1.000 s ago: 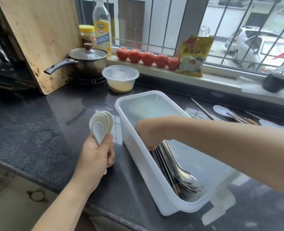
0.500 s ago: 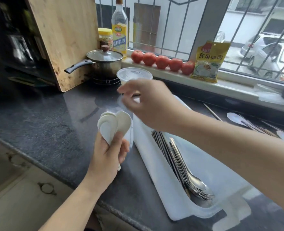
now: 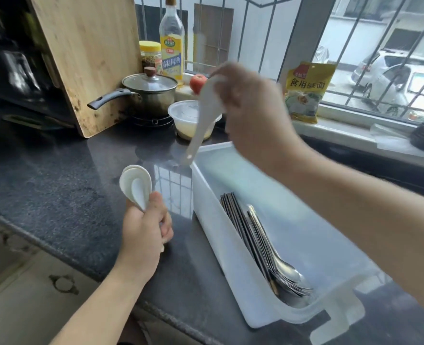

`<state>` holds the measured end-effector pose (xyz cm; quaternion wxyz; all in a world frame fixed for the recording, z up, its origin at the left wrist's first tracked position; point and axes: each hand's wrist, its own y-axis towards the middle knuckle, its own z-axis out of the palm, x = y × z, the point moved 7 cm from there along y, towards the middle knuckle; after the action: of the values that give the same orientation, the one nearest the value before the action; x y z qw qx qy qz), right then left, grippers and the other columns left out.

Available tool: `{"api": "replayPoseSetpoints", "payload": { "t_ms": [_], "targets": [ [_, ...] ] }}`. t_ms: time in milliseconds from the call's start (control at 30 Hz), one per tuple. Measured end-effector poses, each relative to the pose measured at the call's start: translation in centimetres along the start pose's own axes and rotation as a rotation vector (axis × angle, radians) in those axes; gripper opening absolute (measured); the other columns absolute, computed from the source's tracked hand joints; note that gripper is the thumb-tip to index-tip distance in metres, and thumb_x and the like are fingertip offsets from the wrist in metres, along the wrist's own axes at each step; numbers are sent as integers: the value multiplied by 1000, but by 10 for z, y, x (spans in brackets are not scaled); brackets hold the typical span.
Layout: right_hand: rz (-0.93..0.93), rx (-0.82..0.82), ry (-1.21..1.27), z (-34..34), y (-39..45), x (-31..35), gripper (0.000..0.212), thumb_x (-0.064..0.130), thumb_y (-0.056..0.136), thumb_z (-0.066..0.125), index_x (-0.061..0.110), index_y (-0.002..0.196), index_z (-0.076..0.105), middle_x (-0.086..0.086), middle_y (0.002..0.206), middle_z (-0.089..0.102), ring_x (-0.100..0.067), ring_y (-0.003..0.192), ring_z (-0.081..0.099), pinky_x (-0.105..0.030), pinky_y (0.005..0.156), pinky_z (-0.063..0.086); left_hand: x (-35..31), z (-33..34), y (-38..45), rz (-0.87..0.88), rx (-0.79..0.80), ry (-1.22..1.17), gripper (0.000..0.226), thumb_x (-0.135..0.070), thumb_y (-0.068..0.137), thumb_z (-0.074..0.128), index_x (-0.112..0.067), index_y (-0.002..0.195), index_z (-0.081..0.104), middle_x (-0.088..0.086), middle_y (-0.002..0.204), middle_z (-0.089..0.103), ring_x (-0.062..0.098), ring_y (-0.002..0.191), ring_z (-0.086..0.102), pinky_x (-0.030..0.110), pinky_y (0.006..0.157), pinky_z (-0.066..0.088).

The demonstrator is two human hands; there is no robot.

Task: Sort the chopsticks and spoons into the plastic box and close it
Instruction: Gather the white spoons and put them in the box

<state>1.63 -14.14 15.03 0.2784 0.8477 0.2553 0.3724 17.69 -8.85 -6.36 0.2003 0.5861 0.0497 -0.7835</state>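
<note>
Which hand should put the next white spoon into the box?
Right. The right hand already grips one white ceramic spoon above the far end of the translucent plastic box. The left hand holds the stacked white spoons out over the counter, beside the box.

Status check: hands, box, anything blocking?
Left hand holds stacked white spoons. Right hand holds one white spoon above open box. Nothing blocking.

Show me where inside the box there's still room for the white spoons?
The box is bare along its right side and far end. The metal spoons and chopsticks crowd its left wall. The dark counter is also bare between the cutting board and the left hand holding the white spoons.
</note>
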Motion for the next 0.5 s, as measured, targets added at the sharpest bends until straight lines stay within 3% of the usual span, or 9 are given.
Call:
{"api": "replayPoseSetpoints", "payload": {
  "t_ms": [100,233,300,500],
  "targets": [
    [190,86,-53,-24,15,-29,17,11,104,47,19,101,62,10,80,60,-15,73,61,-33,64,55,6,-1,4,-67,2,-34,27,-15,108,47,-16,85,33,-2,57,24,12,43,20,24,42,13],
    [309,625,-329,0,-22,-59,11,17,103,52,14,104,63,-4,82,68,-19,65,68,-30,54,58,6,4,1,-64,18,-19,36,-16,106,51,-18,77,31,-2,53,20,13,41,18,24,41,17],
    [306,829,-420,22,-47,-64,20,22,101,53,8,100,68,-6,77,74,-19,65,71,-26,51,53,7,7,0,-61,39,-2,37,-14,106,51,-18,76,30,-4,52,20,12,42,18,25,42,17],
    [334,1060,-454,86,-73,-78,20,19,97,53,8,107,67,-7,77,77,-20,64,69,-18,52,47,9,7,1,-61,19,48,25,-18,106,53,-21,88,36,-5,54,27,12,45,21,24,42,22]
  ]
}}
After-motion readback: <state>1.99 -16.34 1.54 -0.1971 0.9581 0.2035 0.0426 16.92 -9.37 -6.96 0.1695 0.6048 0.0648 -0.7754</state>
